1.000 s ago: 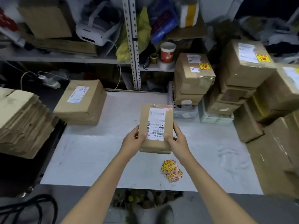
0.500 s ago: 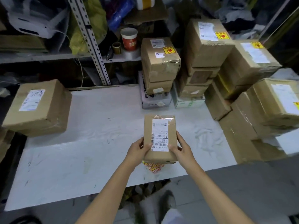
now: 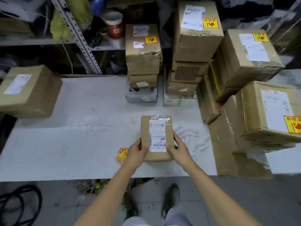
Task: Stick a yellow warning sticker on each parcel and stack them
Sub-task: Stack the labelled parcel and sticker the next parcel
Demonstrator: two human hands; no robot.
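Note:
A small flat cardboard parcel (image 3: 157, 128) with a white shipping label lies over the near middle of the white table (image 3: 81, 141). My left hand (image 3: 136, 152) grips its left edge and my right hand (image 3: 178, 148) grips its right edge, thumbs on top. No yellow sticker shows on this parcel. A loose heap of yellow warning stickers (image 3: 122, 154) lies on the table just left of my left hand, partly hidden by it.
Stacks of parcels with yellow stickers stand at the back (image 3: 143, 49), (image 3: 195, 30) and to the right (image 3: 247, 57), (image 3: 273, 111). A larger unstickered box (image 3: 29, 92) sits at the table's left. Metal shelving with a red cup (image 3: 114, 25) is behind.
My view has swung to the right. Both hands have carried the small parcel rightward, so the sticker heap is now at its left instead of beneath it.

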